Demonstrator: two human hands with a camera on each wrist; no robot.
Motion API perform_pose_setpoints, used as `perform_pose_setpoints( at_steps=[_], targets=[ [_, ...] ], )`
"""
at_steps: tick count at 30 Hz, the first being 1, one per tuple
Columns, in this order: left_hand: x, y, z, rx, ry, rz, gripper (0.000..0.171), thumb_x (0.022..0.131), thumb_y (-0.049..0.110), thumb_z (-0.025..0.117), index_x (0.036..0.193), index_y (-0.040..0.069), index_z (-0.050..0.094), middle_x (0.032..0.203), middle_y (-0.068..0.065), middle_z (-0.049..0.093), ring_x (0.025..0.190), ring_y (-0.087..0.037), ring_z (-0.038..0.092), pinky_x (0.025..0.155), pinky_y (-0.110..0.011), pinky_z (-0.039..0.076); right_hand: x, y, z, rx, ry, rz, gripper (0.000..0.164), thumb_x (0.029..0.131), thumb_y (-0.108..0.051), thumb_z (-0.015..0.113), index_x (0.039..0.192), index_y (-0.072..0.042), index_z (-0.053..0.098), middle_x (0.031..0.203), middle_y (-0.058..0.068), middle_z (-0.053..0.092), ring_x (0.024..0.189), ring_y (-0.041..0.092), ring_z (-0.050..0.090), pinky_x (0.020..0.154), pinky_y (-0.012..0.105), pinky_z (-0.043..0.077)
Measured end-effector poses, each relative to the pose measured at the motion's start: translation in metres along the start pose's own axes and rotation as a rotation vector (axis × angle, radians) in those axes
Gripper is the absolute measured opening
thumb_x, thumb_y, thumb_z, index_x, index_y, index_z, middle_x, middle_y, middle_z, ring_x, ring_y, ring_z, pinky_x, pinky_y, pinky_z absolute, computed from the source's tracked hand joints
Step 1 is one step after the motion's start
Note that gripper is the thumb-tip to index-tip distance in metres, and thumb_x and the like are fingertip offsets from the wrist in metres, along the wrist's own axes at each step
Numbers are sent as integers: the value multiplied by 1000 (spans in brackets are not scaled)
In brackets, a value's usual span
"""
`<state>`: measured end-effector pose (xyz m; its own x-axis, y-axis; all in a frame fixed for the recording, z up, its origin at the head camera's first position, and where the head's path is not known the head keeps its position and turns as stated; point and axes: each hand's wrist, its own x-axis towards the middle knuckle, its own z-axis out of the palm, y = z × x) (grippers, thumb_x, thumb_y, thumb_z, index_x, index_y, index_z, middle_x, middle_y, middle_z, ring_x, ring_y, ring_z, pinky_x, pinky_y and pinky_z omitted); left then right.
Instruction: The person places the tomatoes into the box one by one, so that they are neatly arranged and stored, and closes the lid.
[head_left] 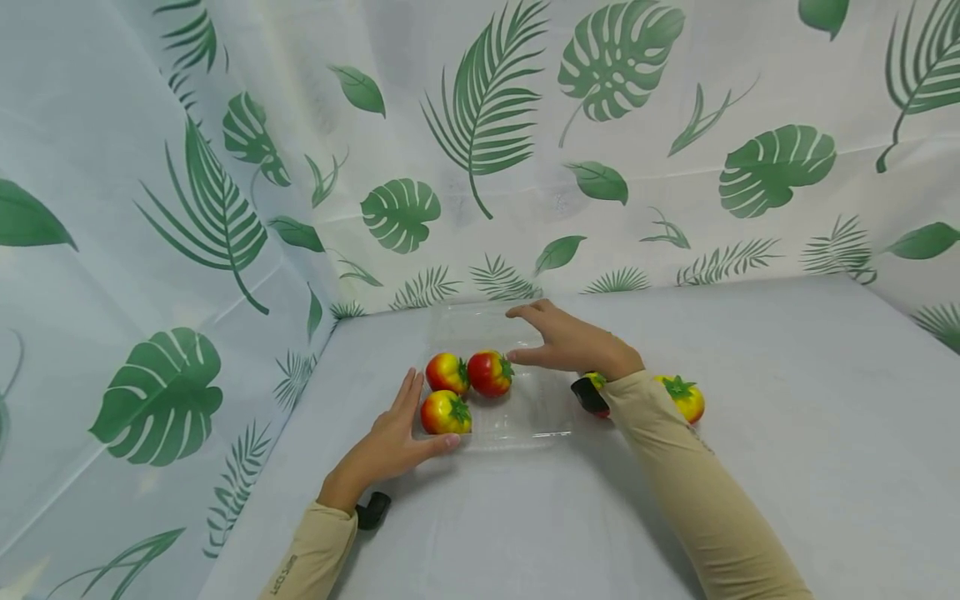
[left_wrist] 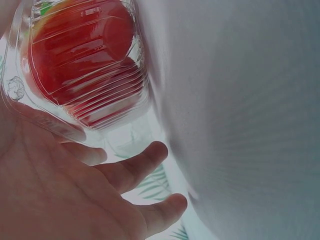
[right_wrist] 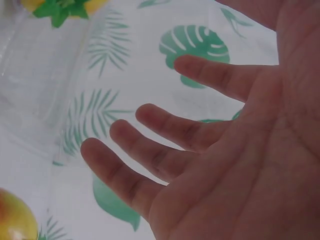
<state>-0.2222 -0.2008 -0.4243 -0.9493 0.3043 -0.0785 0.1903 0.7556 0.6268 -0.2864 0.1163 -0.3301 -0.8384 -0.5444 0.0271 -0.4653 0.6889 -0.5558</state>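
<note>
A clear plastic clamshell box [head_left: 525, 417] lies on the table with its lid [head_left: 472, 323] folded back. Inside its left half are three red-and-yellow tomatoes: a front one [head_left: 444, 412], a back-left one [head_left: 446, 372] and a redder one [head_left: 489, 374]. My left hand [head_left: 386, 446] rests along the box's front-left corner, thumb at the front rim and fingers extended beside the wall. In the left wrist view, a tomato [left_wrist: 82, 45] shows through the ribbed plastic. Over the box's right side, my right hand [head_left: 566, 337] is spread, empty, its thumb near the redder tomato.
Right of the box, one tomato [head_left: 682, 398] is partly hidden by my right sleeve [head_left: 675, 467]. Another [head_left: 597, 379] shows behind the black wrist camera [head_left: 588, 397]. A white leaf-print curtain [head_left: 525, 225] stands behind and left of the white table [head_left: 525, 533].
</note>
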Motion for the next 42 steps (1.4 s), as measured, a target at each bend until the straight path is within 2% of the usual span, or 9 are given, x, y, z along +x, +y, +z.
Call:
perform_pose_setpoints(
  at_steps=[10, 14, 17, 21, 29, 33, 42],
  targets=[
    [-1, 1, 0, 7, 4, -1, 125, 89, 69, 75, 173, 12, 0, 180, -7, -7, 159, -48, 18, 122, -71, 22, -7, 9, -6, -9, 16, 14, 74, 103, -41, 71, 163, -11, 42, 162, 24, 36, 135, 37, 51, 107, 57, 51],
    [0, 1, 0, 11, 4, 2, 126, 89, 70, 74, 173, 12, 0, 180, -7, -7, 159, -48, 18, 122, -71, 21, -12, 9, -11, 6, 20, 44, 76, 102, -43, 72, 165, -13, 40, 164, 23, 33, 132, 38, 52, 96, 53, 59],
    [0, 1, 0, 11, 6, 7, 125, 90, 69, 75, 173, 12, 0, 180, -7, -7, 159, -48, 18, 122, -71, 21, -16, 10, -16, 8, 40, 37, 77, 103, -43, 71, 165, -11, 40, 164, 24, 33, 135, 40, 50, 100, 57, 57],
    [-2, 1, 0, 15, 10, 0, 126, 89, 69, 75, 173, 11, 0, 180, -8, -7, 158, -51, 19, 121, -74, 20, -19, 11, -21, 8, 68, 21, 78, 102, -43, 72, 165, -11, 39, 165, 24, 33, 144, 42, 43, 114, 64, 42],
    [-4, 3, 0, 3, 6, 3, 126, 90, 69, 74, 173, 12, -1, 180, -8, -7, 158, -51, 16, 121, -75, 19, -30, 14, -28, 6, 100, 11, 80, 102, -40, 73, 166, -11, 36, 167, 24, 30, 149, 43, 37, 118, 66, 36],
    [-6, 3, -1, -8, 7, 4, 125, 91, 67, 75, 173, 11, -1, 180, -7, -7, 158, -53, 16, 120, -76, 19, -37, 17, -29, 2, 97, 24, 84, 101, -42, 74, 167, -12, 34, 168, 23, 28, 148, 43, 39, 116, 65, 40],
    [-5, 2, 0, -25, -3, 20, 124, 92, 66, 75, 173, 13, -2, 179, -6, -10, 159, -51, 14, 121, -74, 18, -67, 37, -32, -31, 88, 51, 95, 96, -49, 79, 168, -10, 31, 168, 24, 24, 149, 47, 36, 117, 70, 34]
  ],
)
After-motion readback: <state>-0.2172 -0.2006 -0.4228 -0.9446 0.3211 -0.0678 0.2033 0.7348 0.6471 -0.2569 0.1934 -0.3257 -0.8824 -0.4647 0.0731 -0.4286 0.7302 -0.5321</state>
